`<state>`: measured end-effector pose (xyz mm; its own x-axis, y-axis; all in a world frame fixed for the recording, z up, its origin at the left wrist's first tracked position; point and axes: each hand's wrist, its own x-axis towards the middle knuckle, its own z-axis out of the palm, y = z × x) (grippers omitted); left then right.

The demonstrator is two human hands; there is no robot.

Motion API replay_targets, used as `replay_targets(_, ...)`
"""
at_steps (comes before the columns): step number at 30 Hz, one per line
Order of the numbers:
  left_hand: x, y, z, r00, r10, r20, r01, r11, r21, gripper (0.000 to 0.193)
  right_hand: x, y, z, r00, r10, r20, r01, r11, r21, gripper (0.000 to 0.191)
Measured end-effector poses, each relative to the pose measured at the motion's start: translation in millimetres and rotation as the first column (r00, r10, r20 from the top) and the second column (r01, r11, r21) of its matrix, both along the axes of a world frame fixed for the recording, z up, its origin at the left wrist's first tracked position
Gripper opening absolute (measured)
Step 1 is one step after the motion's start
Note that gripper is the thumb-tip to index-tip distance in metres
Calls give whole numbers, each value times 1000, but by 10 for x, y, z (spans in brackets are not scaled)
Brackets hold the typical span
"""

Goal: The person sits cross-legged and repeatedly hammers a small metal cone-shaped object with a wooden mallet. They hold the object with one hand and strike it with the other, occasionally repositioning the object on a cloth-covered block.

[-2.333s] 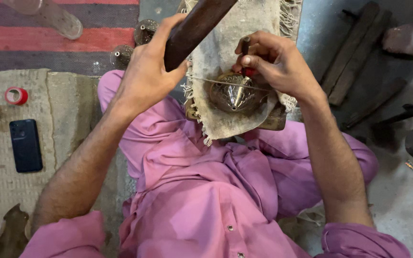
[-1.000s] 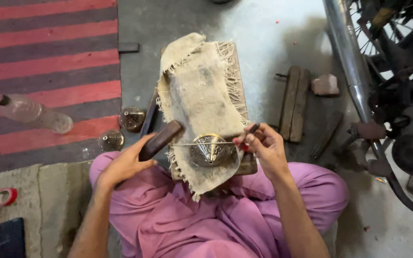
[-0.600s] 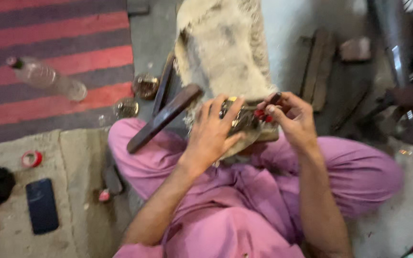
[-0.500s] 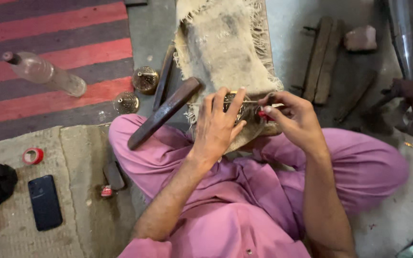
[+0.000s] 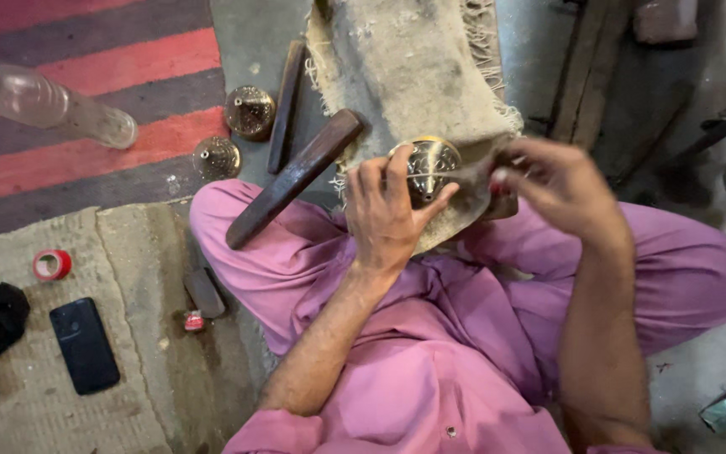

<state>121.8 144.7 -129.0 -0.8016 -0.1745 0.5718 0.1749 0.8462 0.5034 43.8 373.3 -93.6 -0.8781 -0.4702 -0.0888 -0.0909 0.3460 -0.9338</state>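
Brass, domed and pierced, the small round piece sits on the near end of the burlap cloth over the person's lap, its dome facing up toward the camera (no clear long axis). The left hand cups its near side, fingers curled around it. The right hand, blurred, hovers just beside it; I cannot tell its grip. A dark wooden mallet lies slantwise left, with open floor beyond.
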Motion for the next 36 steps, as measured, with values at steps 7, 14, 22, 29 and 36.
replay_targets(7, 115, -540, 66, 996, -75, 42, 75, 997, 4, 82, -213, -463, 342, 993, 5, -117, -20, 992, -128, 22)
replay_targets(14, -60, -1695, -71, 654, -232, 720, -33, 942, 334, 60, -623, -964, 359, 942, 312, -123, -305, 949, 75, 15)
replay_targets(22, 230, -1442, -58, 847, -363, 388, 44, 775, 630, 44, -802, -1016, 266, 925, 377, -58, -380, 923, -64, 24)
replay_targets(29, 26, -1331, 216, 790, -309, 530, -167, 723, 670, 51, -909, -1023, 219, 903, 427, 41, -419, 899, -124, 24)
replay_targets(36, -199, -1446, 313, 866, -311, 391, 115, 886, 450, 55, -899, -1004, 171, 911, 411, 4, -407, 902, -145, 25)
